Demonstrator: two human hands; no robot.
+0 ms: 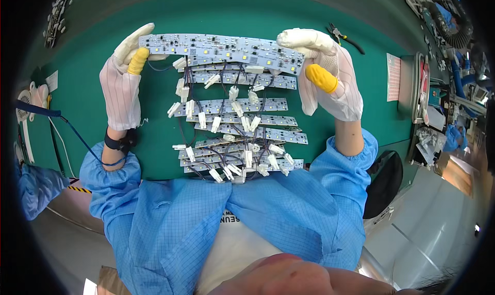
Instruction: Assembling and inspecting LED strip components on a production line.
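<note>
A long, slightly curved white LED circuit board (221,47) is held up above the green mat, its component side showing. My left hand (126,63), in a striped white glove with a yellow thumb cot, pinches its left end. At the right end, my right hand (325,71), gloved alike, has its fingers along the top edge and its yellow-covered thumb near the lower corner. Below the raised board lie several similar circuit boards (247,105) in an uneven row toward my body. Dark wires with white plug connectors (237,108) hang from and lie across them.
Black-handled pliers (345,39) lie beyond my right hand. A red-and-white label sheet (393,77) and a metal-edged tray (412,89) are at the right. A blue coiled cord (77,132) runs to my left wristband. At the left is a small white fan (25,96).
</note>
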